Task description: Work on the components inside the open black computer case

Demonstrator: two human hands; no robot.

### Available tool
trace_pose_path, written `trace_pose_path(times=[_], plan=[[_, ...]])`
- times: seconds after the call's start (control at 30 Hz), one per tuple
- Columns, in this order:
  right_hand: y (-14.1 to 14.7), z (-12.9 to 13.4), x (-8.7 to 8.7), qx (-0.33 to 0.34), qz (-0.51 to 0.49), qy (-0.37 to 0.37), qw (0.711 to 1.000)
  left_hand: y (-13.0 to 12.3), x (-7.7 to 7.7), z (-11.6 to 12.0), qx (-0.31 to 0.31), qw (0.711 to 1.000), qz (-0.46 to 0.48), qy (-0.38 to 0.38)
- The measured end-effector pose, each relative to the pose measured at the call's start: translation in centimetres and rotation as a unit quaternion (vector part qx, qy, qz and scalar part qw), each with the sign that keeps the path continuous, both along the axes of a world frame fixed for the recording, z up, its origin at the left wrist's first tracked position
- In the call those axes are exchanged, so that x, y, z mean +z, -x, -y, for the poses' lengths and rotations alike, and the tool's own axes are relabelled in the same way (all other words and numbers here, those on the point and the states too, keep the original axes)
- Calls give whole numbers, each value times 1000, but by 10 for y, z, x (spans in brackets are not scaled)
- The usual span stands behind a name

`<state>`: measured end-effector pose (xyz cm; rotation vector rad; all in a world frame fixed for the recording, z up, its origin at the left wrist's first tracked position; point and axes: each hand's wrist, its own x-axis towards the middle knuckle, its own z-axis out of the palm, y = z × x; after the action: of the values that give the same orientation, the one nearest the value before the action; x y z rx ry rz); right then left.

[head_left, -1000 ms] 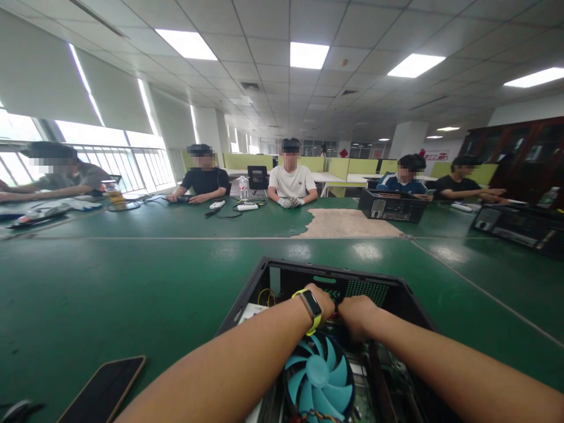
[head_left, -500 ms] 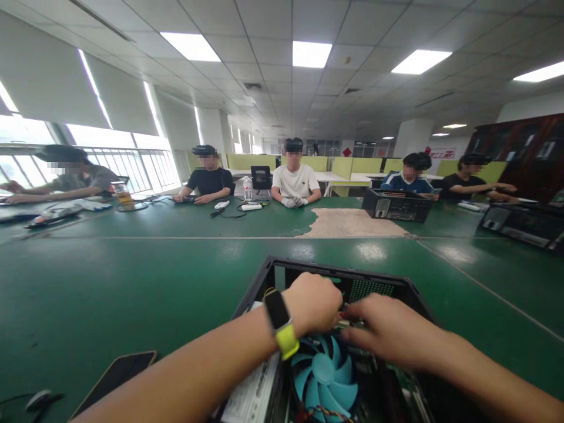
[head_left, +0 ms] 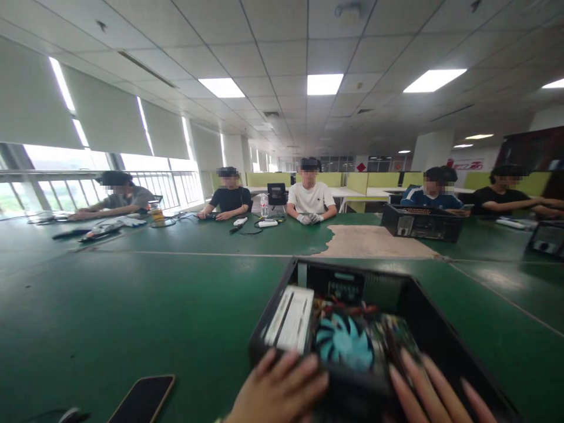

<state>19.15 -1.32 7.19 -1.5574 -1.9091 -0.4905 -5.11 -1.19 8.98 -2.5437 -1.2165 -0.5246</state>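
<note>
An open black computer case [head_left: 445,317] lies before me on the green table. Inside it are a turquoise cooling fan [head_left: 343,341], a white-labelled silver box [head_left: 291,317] on the left and red and yellow wires [head_left: 324,305]. Blurred at the case's near left edge, my left hand [head_left: 277,388] has its fingers laid out over the rim and holds nothing. My right hand [head_left: 434,390] is over the near right part of the case, fingers spread; whether they touch it I cannot tell.
A phone [head_left: 143,399] and a cable end [head_left: 73,414] lie at my near left. Across the green table [head_left: 132,317] sit several people. Another computer case [head_left: 420,223] stands at the far right, and a bottle [head_left: 264,205] and power strips [head_left: 267,224] sit farther off.
Both hands have come out of the case's far interior and back toward me, to its near side. The fingers have spread. My view has tilted up and shifted left.
</note>
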Motion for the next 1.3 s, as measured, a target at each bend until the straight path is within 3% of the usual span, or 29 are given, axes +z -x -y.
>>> trace_pose_path(times=[0.1,0.13,0.2,0.27,0.33,0.4,0.43,0.53,0.7,0.83,1.07,1.3], plan=[[17,-19,20,5,-13,8,1000,-40,15,-47,101,991,38,72],[23,-21,24,28,-31,28,999,-51,17,-53,108,988,61,87],[33,-19,19,81,-119,92,985,-65,13,-51,45,986,83,140],[33,-13,-5,116,-244,176,947,-67,-6,-35,17,961,98,258],[24,-8,-43,111,-348,254,895,-61,-33,-19,30,922,122,366],[13,-5,-82,109,-407,315,851,-53,-61,-9,61,892,149,422],[8,-5,-98,108,-416,321,844,-50,-71,-8,75,882,158,437],[5,-8,-124,119,-380,317,860,-47,-86,-13,72,872,181,448],[14,-13,-132,81,-318,277,903,-50,-85,-21,73,872,182,449],[16,-13,-138,71,-314,257,911,-54,-82,-18,79,881,156,439],[14,-10,-130,79,-302,272,910,-56,-70,-12,81,888,142,429],[14,-8,-124,87,-285,277,914,-56,-73,-12,74,897,136,415]])
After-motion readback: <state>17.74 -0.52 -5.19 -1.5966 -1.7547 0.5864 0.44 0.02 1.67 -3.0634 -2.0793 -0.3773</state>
